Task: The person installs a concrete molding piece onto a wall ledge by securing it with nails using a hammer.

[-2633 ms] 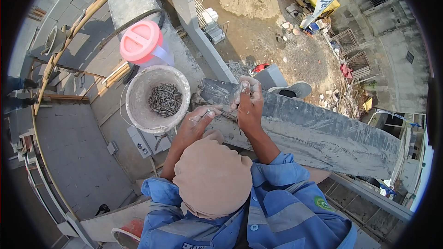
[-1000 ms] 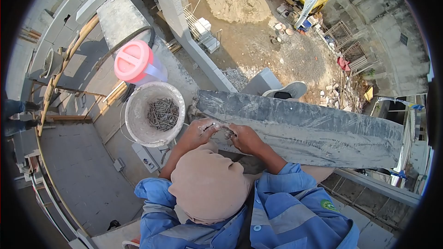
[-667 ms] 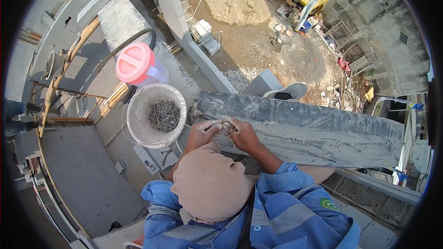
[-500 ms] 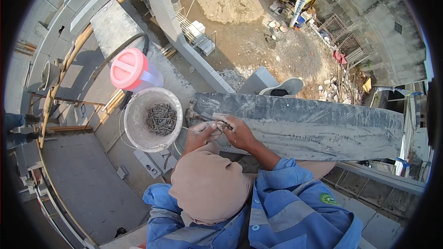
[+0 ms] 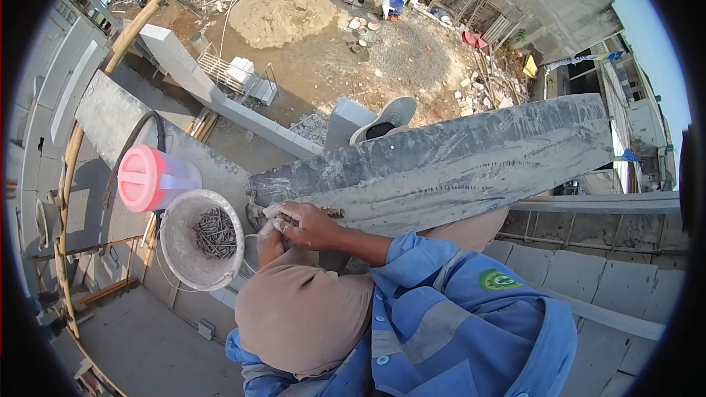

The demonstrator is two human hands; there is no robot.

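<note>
My right hand (image 5: pixel 307 228) is closed, with its fingertips pressed against my left hand (image 5: pixel 269 241) near the left end of a long grey board (image 5: pixel 441 165). A small, dark, rough piece (image 5: pixel 334 213) shows just beyond the right hand's knuckles; whether it is held is unclear. My left hand is bent and partly hidden behind the right one and my beige trouser knee (image 5: pixel 305 316). Left of the hands stands a mortar-stained bucket (image 5: pixel 173 239) with a heap of nails (image 5: pixel 215 234) inside. A jug with a pink lid (image 5: pixel 141 179) touches the bucket's far side.
My shoe (image 5: pixel 390 117) shows past the board's far edge, beside a grey block (image 5: pixel 346 121). Far below lie a sand heap (image 5: pixel 281 15) and a gravel patch (image 5: pixel 412 55). A bamboo pole (image 5: pixel 70 169) runs along the left. A person's dark legs show at the far left edge.
The view has turned, so the board now slants up to the right and the bucket and jug appear farther left. My hands stay together, with the right one now covering more of the left.
</note>
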